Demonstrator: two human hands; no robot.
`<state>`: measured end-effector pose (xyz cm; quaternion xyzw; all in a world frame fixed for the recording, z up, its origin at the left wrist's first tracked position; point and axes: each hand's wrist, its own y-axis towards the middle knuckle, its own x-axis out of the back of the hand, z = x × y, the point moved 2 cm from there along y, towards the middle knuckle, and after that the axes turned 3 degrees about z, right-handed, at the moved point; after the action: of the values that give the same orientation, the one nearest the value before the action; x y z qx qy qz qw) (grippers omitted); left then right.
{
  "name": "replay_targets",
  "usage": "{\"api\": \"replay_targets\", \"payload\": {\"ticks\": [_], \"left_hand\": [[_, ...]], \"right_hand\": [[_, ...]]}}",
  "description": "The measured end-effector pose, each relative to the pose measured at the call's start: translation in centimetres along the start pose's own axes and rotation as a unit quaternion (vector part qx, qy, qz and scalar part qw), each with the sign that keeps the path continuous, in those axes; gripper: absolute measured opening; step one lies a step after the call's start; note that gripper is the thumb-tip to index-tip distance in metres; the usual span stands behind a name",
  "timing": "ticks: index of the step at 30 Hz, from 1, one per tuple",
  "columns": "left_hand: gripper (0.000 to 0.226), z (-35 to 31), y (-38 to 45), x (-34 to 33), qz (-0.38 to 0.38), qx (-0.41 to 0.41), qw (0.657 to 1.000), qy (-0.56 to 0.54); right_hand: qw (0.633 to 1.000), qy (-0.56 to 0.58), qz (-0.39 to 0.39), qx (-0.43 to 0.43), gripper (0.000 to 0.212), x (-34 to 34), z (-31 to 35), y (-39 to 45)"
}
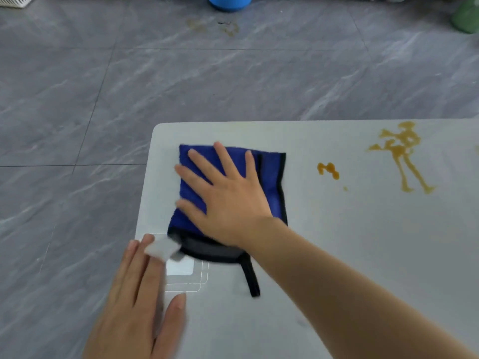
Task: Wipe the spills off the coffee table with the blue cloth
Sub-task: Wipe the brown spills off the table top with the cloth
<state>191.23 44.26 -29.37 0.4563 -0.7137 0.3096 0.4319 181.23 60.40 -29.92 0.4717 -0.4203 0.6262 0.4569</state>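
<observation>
Blue cloth (228,182) lies flat on the coffee table (337,255), near its far-left corner. Amber spills untouched: small blot (328,170) just right of the cloth, larger streaked one (404,154) further right, well apart.

Step in hand, as judged: get the cloth under the palm, then sweep right. Keep pressure even and drag through the small blot first; lift or fold before the larger one so it does not smear.

Right hand (228,193): forearm reaching in from the near right, fingers splayed straight, palm pressing the cloth, not clutching it. Left hand (140,301): flat at the near-left table edge, fingers straight, touching a white tag (163,248) by the cloth's near corner; blurred.
</observation>
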Motion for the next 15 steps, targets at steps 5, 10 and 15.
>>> {"api": "replay_targets", "payload": {"ticks": [5,10,15], "left_hand": [[0.078,-0.2,0.0,0.3,0.0,0.0,1.0,0.004],[0.079,0.0,0.0,0.1,-0.007,0.005,1.0,-0.012],[0.078,0.4,0.0,-0.4,-0.021,-0.008,1.0,-0.019]], "right_hand": [[0.985,-0.008,-0.012,-0.174,0.057,2.1,-9.7,0.8],[0.972,-0.012,-0.037,-0.233,0.065,1.0,-8.9,-7.2],[0.99,-0.008,-0.01,-0.141,0.064,0.8,-7.4,-5.3]]}}
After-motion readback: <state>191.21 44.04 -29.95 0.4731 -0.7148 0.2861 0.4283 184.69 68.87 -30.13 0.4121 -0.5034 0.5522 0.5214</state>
